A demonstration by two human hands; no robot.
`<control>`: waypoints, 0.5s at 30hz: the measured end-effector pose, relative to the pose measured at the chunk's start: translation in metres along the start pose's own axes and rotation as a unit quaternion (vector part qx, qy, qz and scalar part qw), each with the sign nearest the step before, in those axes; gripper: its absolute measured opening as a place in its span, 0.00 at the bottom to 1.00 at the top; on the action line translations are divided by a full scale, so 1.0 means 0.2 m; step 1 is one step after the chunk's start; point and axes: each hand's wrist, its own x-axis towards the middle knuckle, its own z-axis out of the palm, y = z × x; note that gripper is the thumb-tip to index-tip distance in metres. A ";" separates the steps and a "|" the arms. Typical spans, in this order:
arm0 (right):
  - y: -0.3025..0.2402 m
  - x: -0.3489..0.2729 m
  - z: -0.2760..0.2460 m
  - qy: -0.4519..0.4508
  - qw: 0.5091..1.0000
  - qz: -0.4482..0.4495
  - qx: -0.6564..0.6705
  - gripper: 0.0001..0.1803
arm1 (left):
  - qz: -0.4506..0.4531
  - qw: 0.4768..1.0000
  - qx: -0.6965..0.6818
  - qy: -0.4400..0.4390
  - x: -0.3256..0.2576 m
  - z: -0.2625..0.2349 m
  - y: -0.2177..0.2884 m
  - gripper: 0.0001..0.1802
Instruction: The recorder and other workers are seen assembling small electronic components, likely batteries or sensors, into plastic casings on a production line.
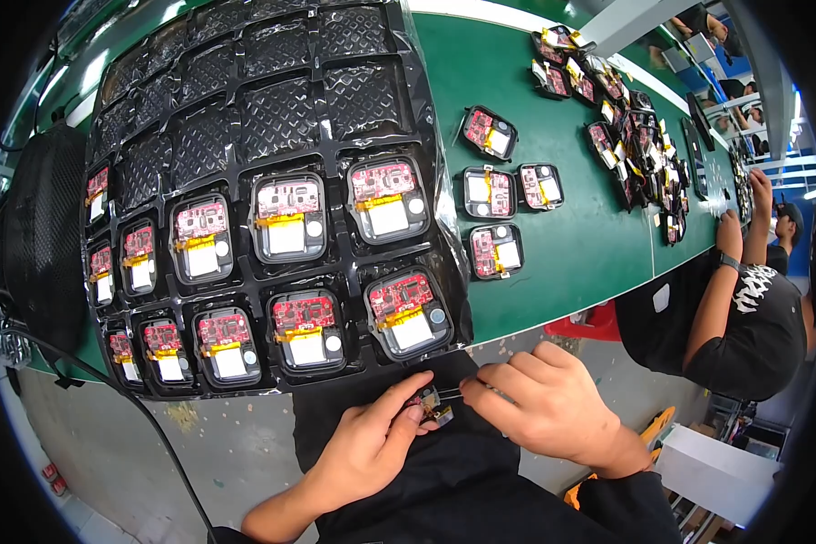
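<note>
My left hand grips a small electronic device above my lap, its thumb and index finger closed on the sides. Much of that device is hidden by my fingers; a bit of circuit board and a yellow patch show. From my closed right hand a thin metal tool, perhaps tweezers, reaches to the device's upper edge. Just beyond my hands lies a black moulded tray, whose two nearer rows hold several black device housings with red boards, yellow tape and white batteries.
Loose housings lie on the green table right of the tray. A heap of more housings is farther right. At the right edge a co-worker in black sits working. A black cable hangs at the left.
</note>
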 end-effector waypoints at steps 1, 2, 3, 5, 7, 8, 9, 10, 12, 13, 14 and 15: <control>0.00 0.01 0.00 0.000 1.000 0.000 0.000 0.13 | 0.012 1.000 0.019 -0.001 0.00 0.00 0.00 0.20; 0.00 0.02 0.00 -0.003 1.000 -0.005 -0.003 0.13 | 0.023 0.999 0.039 -0.002 0.00 -0.01 0.00 0.20; 0.00 0.02 0.00 -0.006 1.000 -0.009 -0.007 0.13 | 0.023 0.999 0.039 -0.003 0.00 0.00 0.01 0.20; 0.01 0.02 0.00 -0.010 1.000 -0.009 -0.004 0.12 | 0.029 0.999 0.046 0.002 0.00 0.00 0.01 0.20; 0.02 0.03 0.00 -0.014 1.000 -0.010 -0.004 0.12 | 0.034 0.998 0.051 0.002 0.00 0.00 0.01 0.20; 0.03 0.03 0.01 -0.015 1.000 -0.012 0.016 0.12 | 0.039 0.998 0.055 0.003 0.00 -0.01 0.01 0.20; 0.04 0.03 0.02 -0.016 0.999 -0.014 0.037 0.11 | 0.038 0.998 0.055 0.004 0.00 -0.01 0.01 0.20; 0.05 0.03 0.03 -0.016 0.999 -0.015 0.038 0.11 | 0.044 0.997 0.062 0.004 0.00 0.00 0.00 0.20; 0.07 0.04 0.05 -0.008 0.997 -0.020 0.074 0.11 | 0.049 0.996 0.068 0.005 0.00 -0.01 -0.01 0.19; 0.07 0.04 0.05 -0.009 0.997 -0.020 0.075 0.11 | 0.053 0.995 0.081 0.002 0.00 -0.01 -0.01 0.19; 0.06 0.04 0.06 -0.014 0.997 -0.020 0.079 0.10 | 0.057 0.994 0.093 0.000 0.00 -0.01 -0.02 0.19; 0.06 0.04 0.06 -0.020 0.996 -0.021 0.082 0.10 | 0.056 0.994 0.093 0.000 0.00 -0.01 -0.02 0.19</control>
